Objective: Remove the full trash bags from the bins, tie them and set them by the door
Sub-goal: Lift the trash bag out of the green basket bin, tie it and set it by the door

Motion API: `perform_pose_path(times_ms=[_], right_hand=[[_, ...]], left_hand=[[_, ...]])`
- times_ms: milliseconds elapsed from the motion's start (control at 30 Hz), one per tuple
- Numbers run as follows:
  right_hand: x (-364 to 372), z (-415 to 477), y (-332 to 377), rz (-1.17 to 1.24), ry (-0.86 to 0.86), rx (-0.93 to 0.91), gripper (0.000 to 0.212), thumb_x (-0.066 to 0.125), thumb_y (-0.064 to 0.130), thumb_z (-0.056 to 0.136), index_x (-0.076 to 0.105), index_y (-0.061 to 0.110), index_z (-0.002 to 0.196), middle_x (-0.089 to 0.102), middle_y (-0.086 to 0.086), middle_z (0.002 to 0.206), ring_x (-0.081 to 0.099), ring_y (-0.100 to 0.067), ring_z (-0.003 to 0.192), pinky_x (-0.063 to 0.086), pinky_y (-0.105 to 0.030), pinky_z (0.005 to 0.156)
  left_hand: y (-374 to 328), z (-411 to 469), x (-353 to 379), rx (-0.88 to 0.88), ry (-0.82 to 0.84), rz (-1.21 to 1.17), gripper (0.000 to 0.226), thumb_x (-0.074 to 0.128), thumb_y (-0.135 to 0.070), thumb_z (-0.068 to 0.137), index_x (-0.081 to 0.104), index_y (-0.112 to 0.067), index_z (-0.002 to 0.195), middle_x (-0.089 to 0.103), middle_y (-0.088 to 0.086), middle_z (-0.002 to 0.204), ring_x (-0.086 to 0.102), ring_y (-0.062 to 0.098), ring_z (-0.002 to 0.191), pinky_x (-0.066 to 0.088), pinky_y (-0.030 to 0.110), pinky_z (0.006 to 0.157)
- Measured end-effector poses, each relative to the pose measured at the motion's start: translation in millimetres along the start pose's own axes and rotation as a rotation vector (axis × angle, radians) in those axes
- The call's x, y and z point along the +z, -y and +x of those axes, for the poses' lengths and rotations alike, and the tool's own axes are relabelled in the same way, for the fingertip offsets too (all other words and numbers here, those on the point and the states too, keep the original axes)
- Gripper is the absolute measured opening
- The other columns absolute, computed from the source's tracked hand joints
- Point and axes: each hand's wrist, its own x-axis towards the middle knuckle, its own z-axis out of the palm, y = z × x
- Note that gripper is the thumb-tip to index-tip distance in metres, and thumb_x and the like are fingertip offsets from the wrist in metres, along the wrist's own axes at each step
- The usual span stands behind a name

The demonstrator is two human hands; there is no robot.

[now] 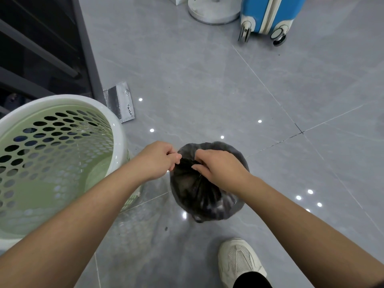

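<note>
A full dark grey trash bag (204, 201) sits on the grey tiled floor in front of me, its top gathered into a bunch. My left hand (159, 160) pinches the gathered plastic from the left. My right hand (218, 166) grips the same bunch from the right, fingers curled over it. Both hands meet at the bag's neck. To the left stands a pale green perforated bin (62, 154) with a white rim, with no bag inside it.
A dark shelving frame (52, 48) rises at the far left, with a silvery flat packet (120, 100) on the floor by its foot. A blue suitcase (268, 15) and a round white stand base (214, 12) lie further away. My white shoe (239, 260) is close below.
</note>
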Motion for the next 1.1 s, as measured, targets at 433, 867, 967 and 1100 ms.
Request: perform_pose_path(times_ms=[433,867,967,1100], right_hand=[[3.9,-1.4,1.2,-0.138,-0.175,0.249,0.015,0.048,0.028,0.092,0.041,0.016,0.087,0.042,0.005,0.060,0.040,-0.019,0.050,0.027,-0.029,0.045],[4.7,-1.1,-2.3,0.415,-0.186,0.498,0.018,0.055,0.024,0.091,0.063,0.015,0.078,0.069,0.002,0.060,0.060,-0.010,0.049,0.049,-0.025,0.055],[-0.8,1.7,1.6,0.800,-0.138,0.657,0.014,0.056,0.016,0.091,0.063,0.010,0.081,0.073,-0.001,0.067,0.064,-0.010,0.047,0.041,-0.017,0.041],[-1.4,2.8,5.2,1.348,-0.081,0.898,0.010,0.053,0.010,0.095,0.058,0.008,0.086,0.073,-0.009,0.079,0.063,-0.006,0.049,0.042,-0.016,0.036]], left_hand=[[-6.4,1.0,3.5,0.038,-0.022,0.051,0.038,0.045,-0.035,0.096,0.057,-0.018,0.064,0.045,0.002,0.060,0.039,0.014,0.051,0.030,0.029,0.054],[23.4,-1.7,35.8,0.146,-0.002,0.037,0.025,0.047,-0.023,0.096,0.061,-0.021,0.075,0.045,-0.006,0.060,0.040,0.004,0.051,0.032,0.016,0.050],[34.4,-4.0,60.6,0.208,-0.045,0.108,0.021,0.043,-0.024,0.097,0.054,-0.020,0.079,0.052,-0.003,0.066,0.051,0.016,0.066,0.043,0.027,0.064],[36.3,-7.4,81.1,0.243,-0.082,0.388,0.024,0.035,-0.032,0.099,0.038,-0.014,0.083,0.056,0.006,0.080,0.056,0.031,0.078,0.044,0.039,0.067]])
